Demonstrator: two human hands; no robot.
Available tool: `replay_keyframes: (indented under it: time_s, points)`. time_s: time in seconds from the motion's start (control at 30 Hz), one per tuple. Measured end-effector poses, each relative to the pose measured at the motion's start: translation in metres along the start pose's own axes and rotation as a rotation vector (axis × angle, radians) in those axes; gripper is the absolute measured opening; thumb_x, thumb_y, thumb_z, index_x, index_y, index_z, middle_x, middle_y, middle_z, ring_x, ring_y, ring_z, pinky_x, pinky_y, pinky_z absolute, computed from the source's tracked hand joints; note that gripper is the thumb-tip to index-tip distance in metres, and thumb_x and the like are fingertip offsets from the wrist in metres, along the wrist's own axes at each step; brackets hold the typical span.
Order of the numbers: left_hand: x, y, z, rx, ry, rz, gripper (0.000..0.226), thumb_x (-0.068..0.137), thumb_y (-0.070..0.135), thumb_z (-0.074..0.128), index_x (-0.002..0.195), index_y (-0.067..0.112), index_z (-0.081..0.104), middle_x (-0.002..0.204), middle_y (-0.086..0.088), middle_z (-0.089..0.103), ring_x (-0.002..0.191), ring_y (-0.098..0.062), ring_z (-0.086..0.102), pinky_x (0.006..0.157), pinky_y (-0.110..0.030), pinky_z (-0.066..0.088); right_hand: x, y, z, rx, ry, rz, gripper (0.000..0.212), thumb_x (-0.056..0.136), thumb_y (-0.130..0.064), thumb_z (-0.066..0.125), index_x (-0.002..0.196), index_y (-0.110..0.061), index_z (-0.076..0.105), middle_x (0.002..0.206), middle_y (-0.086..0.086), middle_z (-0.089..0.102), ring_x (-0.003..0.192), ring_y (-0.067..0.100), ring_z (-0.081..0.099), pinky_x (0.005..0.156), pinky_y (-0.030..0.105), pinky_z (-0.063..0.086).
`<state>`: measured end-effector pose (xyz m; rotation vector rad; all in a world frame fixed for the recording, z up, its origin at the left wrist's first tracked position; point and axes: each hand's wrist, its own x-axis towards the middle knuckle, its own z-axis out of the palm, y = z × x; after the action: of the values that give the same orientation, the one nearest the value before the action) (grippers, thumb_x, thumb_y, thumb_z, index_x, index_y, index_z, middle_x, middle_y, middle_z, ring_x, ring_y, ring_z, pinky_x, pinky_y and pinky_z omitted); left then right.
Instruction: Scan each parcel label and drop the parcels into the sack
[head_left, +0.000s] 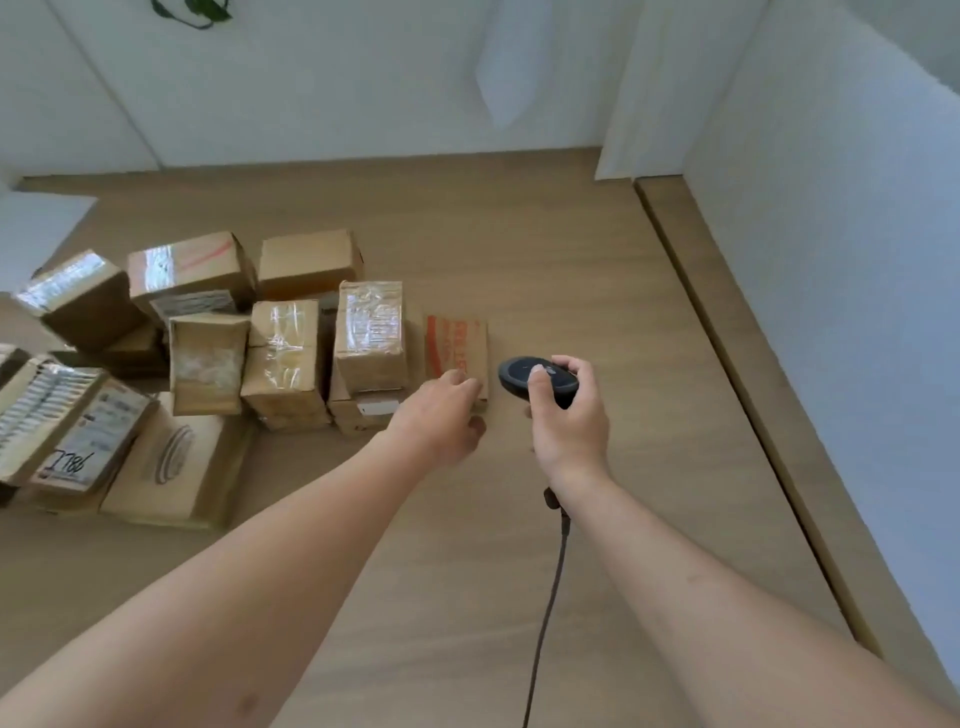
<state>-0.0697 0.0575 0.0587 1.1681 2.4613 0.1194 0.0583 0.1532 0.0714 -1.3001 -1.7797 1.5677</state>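
Right hand (569, 421) gripping black barcode scanner (537, 378), cable (550, 597) trailing down. Left hand (441, 415) loosely open, fingers touching orange-printed carton (457, 348) at right of piled parcels (280, 353). Wood-grain floor (519, 249), white walls (311, 78).

bright, even daylight; soft faint shadows on the floor (519, 249). glare on the taped boxes (161, 267). wide-angle bending at edges, slight overall softness.
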Motion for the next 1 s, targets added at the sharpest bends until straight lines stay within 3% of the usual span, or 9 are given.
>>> replay_keyframes:
  time_s: [0.23,0.33,0.43,0.53,0.63,0.73,0.77,0.87,1.0]
  points:
    - [0.078,0.014,0.042,-0.103,0.012,-0.238,0.046,0.100,0.031,0.060,0.142,0.013,0.052,0.151,-0.012,0.043,0.133,-0.035,0.049,0.101,-0.047,0.052,0.084,0.044,-0.003,0.001,-0.136,0.064,0.040,0.078,-0.069,0.059,0.113,-0.050,0.060,0.104,-0.018,0.074,0.097,0.017,0.076,0.085,0.059,0.063]
    - [0.097,0.015,0.058,-0.103,-0.028,-0.320,0.071,0.101,0.032,0.061,0.163,0.020,0.027,0.173,-0.012,0.011,0.157,-0.037,0.019,0.118,-0.053,0.040,0.102,0.061,-0.003,-0.001,-0.163,0.077,0.038,0.078,-0.069,0.060,0.112,-0.052,0.060,0.101,-0.022,0.073,0.097,0.017,0.076,0.085,0.061,0.063]
    - [0.104,0.013,0.078,-0.133,-0.062,-0.403,0.082,0.103,0.038,0.057,0.167,0.030,0.007,0.174,-0.006,-0.016,0.161,-0.035,-0.008,0.125,-0.057,0.023,0.110,0.073,-0.006,0.000,-0.197,0.085,0.039,0.080,-0.068,0.060,0.115,-0.051,0.060,0.104,-0.032,0.071,0.100,0.016,0.076,0.088,0.061,0.063]
    - [0.100,0.016,0.097,-0.100,-0.045,-0.384,0.095,0.099,0.047,0.059,0.167,0.034,-0.006,0.173,-0.003,-0.025,0.159,-0.034,-0.019,0.127,-0.054,0.011,0.113,0.083,-0.011,-0.001,-0.207,0.082,0.038,0.081,-0.068,0.060,0.115,-0.050,0.060,0.105,-0.035,0.070,0.100,0.016,0.076,0.089,0.061,0.062]
    - [0.088,0.028,0.107,-0.081,0.007,-0.298,0.094,0.094,0.055,0.063,0.166,0.039,0.005,0.175,-0.002,-0.011,0.161,-0.034,-0.008,0.127,-0.054,0.007,0.111,0.087,-0.019,0.002,-0.175,0.075,0.035,0.082,-0.068,0.061,0.113,-0.051,0.060,0.106,-0.032,0.071,0.100,0.017,0.076,0.088,0.063,0.062]
    - [0.079,0.042,0.105,-0.025,0.125,-0.245,0.082,0.082,0.066,0.069,0.152,0.041,0.035,0.162,-0.001,0.031,0.148,-0.035,0.025,0.122,-0.055,0.021,0.108,0.089,-0.028,-0.001,-0.143,0.081,0.034,0.082,-0.067,0.060,0.113,-0.051,0.060,0.105,-0.030,0.071,0.100,0.017,0.076,0.087,0.063,0.062]
    - [0.079,0.045,0.104,-0.016,0.146,-0.258,0.083,0.078,0.069,0.070,0.149,0.040,0.037,0.156,0.001,0.036,0.144,-0.036,0.027,0.121,-0.056,0.021,0.106,0.090,-0.031,-0.002,-0.137,0.080,0.034,0.082,-0.066,0.060,0.112,-0.051,0.060,0.105,-0.030,0.072,0.099,0.017,0.076,0.086,0.062,0.062]
    - [0.083,0.044,0.104,-0.098,0.086,-0.386,0.104,0.073,0.072,0.076,0.158,0.049,0.021,0.165,-0.001,0.013,0.151,-0.047,0.013,0.125,-0.059,0.016,0.100,0.094,-0.038,-0.003,-0.126,0.074,0.032,0.081,-0.065,0.061,0.111,-0.053,0.059,0.103,-0.031,0.072,0.098,0.016,0.076,0.086,0.062,0.062]
    - [0.076,0.044,0.107,-0.095,0.016,-0.445,0.110,0.074,0.072,0.078,0.159,0.056,0.010,0.165,-0.004,-0.004,0.141,-0.048,0.027,0.118,-0.053,0.030,0.089,0.101,-0.043,-0.009,-0.133,0.090,0.033,0.081,-0.066,0.061,0.112,-0.053,0.059,0.104,-0.033,0.071,0.099,0.015,0.077,0.087,0.061,0.062]
